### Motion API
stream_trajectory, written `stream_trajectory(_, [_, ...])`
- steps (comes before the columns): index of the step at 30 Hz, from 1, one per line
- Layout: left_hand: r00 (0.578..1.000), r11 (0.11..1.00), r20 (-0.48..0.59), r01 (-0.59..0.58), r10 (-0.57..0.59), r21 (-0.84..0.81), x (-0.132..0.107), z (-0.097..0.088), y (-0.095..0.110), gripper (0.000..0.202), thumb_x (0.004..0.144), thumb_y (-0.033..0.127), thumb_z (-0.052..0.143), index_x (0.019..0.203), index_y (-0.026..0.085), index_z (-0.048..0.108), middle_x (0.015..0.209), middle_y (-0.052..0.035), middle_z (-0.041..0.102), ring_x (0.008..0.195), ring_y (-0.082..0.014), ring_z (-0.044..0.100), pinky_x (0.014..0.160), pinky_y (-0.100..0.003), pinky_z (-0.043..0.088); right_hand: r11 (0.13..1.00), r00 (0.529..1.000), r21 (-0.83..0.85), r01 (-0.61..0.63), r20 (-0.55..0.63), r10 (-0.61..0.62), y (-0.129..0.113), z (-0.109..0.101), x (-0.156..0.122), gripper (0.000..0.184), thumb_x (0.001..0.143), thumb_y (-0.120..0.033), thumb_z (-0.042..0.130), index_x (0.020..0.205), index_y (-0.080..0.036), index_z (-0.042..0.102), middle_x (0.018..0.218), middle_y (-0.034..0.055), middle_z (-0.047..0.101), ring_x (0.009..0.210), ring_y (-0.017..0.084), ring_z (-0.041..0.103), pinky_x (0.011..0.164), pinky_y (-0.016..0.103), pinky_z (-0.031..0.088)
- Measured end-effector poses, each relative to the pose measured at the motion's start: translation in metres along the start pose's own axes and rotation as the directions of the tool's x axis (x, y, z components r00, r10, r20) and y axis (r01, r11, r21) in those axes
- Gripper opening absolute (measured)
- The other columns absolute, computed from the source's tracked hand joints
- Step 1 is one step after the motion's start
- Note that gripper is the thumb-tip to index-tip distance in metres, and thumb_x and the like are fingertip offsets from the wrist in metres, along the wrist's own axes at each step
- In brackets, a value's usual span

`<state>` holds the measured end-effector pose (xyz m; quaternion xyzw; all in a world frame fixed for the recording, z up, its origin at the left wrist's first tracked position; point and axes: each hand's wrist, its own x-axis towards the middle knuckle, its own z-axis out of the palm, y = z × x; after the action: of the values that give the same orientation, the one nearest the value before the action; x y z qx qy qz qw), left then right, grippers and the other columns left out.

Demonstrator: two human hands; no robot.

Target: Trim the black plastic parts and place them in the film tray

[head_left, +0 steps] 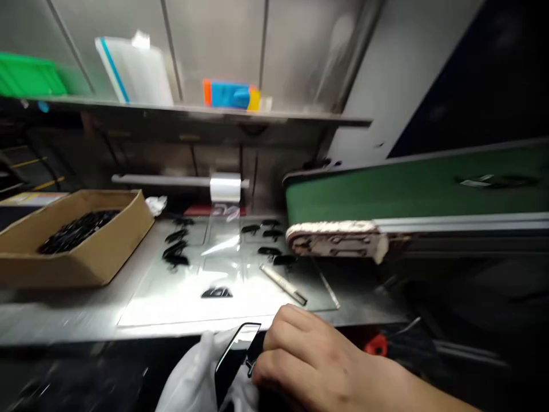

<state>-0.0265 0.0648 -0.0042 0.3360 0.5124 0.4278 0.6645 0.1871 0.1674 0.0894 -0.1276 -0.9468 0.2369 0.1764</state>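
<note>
My right hand (309, 357) is at the bottom of the view, just below the table's front edge, fingers curled round a flat black part (234, 355) with a glossy rim. The part sits partly inside a white plastic bag or cloth (193, 377) under the hand. My left hand is not in view. On the steel table lies a clear sheet (180, 297) carrying several small black parts (175, 252) and one dark piece (217, 292) near the front. A thin pen-like tool (283, 284) lies on the sheet just beyond my hand.
A cardboard box (107, 252) of black parts stands at the left. A roll of clear film (225, 187) hangs on a bar at the back. A green conveyor belt (412, 189) runs off to the right. A shelf above holds a green bin (26, 74) and coloured items.
</note>
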Motion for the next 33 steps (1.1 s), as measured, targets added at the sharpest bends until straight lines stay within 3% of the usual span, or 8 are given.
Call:
stream_trajectory(3, [0.992,0.937,0.116,0.089,-0.053,-0.338,-0.02,0.005,-0.022,0.066,0.104,0.057,0.028,0.132,0.012,0.066,0.055,-0.0077,0.07,0.046,-0.0204,0.065,0.044,-0.028,0.051,0.994,0.997,0.102,0.027,0.063,-0.034,-0.015,0.03,0.001,0.033,0.106,-0.014,0.032,0.105,-0.015,0.066,0.083,0.0072,0.064,0.074,0.02,0.049,0.066,0.034,0.045])
stream_trajectory(6, [0.983,0.747,0.184,0.127,-0.006,-0.653,-0.035,0.009,-0.042,0.061,0.108,0.047,0.025,0.138,0.009,0.06,0.056,-0.0079,0.073,0.042,-0.0182,0.067,0.037,-0.02,0.044,0.983,0.994,0.181,0.029,0.102,-0.048,-0.007,0.046,-0.006,0.036,0.105,-0.014,0.032,0.106,-0.015,0.068,0.083,0.0067,0.064,0.072,0.02,0.048,0.063,0.035,0.044])
stream_trajectory(15, [0.991,0.613,0.136,0.102,0.009,-0.783,-0.043,0.02,-0.057,0.05,0.109,0.034,0.031,0.142,0.006,0.056,0.065,-0.0085,0.077,0.05,-0.0168,0.073,0.042,-0.017,0.052,0.885,0.978,0.432,-0.172,-0.035,0.207,-0.006,0.104,-0.051,0.028,0.097,-0.008,0.055,0.121,-0.02,0.06,0.096,0.0064,0.061,0.086,0.019,0.055,0.074,0.034,0.049])
stream_trajectory(18, [0.995,0.617,0.09,0.095,-0.039,-0.782,-0.041,0.022,-0.059,0.052,0.109,0.037,0.029,0.139,0.006,0.059,0.061,-0.006,0.075,0.047,-0.0157,0.071,0.042,-0.018,0.052,0.694,0.865,0.647,-0.315,-0.106,0.491,-0.015,0.125,-0.063,0.029,0.096,-0.014,0.061,0.123,-0.023,0.055,0.103,0.0055,0.061,0.09,0.017,0.059,0.077,0.03,0.052])
stream_trajectory(20, [0.995,0.631,0.068,0.099,-0.072,-0.769,-0.038,0.024,-0.059,0.052,0.108,0.038,0.031,0.136,0.006,0.061,0.059,-0.0046,0.073,0.045,-0.015,0.069,0.042,-0.018,0.052,0.459,0.743,0.786,-0.414,0.0,0.669,-0.022,0.135,-0.065,0.016,0.101,-0.027,0.057,0.117,-0.025,0.059,0.101,0.0038,0.062,0.087,0.016,0.061,0.075,0.028,0.053])
stream_trajectory(22, [0.993,0.652,0.05,0.106,-0.104,-0.75,-0.036,0.026,-0.059,0.051,0.108,0.038,0.035,0.134,0.006,0.063,0.058,-0.0046,0.072,0.043,-0.0143,0.067,0.042,-0.018,0.051,0.216,0.651,0.866,-0.451,0.154,0.744,-0.028,0.143,-0.063,0.019,0.105,-0.039,0.052,0.111,-0.026,0.064,0.092,0.0016,0.063,0.08,0.014,0.059,0.069,0.025,0.051])
stream_trajectory(25, [0.986,0.679,0.03,0.135,-0.163,-0.722,-0.034,0.03,-0.058,0.052,0.107,0.04,0.036,0.132,0.005,0.065,0.057,-0.0053,0.071,0.043,-0.0135,0.066,0.044,-0.018,0.052,-0.028,0.593,0.912,-0.41,0.291,0.751,-0.035,0.151,-0.056,0.027,0.103,-0.047,0.056,0.101,-0.023,0.068,0.082,-0.0012,0.061,0.072,0.011,0.054,0.064,0.022,0.046])
stream_trajectory(33, [0.972,0.681,0.06,0.202,-0.226,-0.703,-0.035,0.031,-0.06,0.049,0.106,0.043,0.042,0.131,0.009,0.067,0.061,-0.0062,0.073,0.047,-0.0141,0.069,0.044,-0.016,0.052,-0.177,0.538,0.909,-0.379,0.372,0.756,-0.038,0.16,-0.06,0.024,0.1,-0.045,0.062,0.094,-0.023,0.068,0.076,-0.0047,0.059,0.068,0.008,0.05,0.063,0.019,0.044])
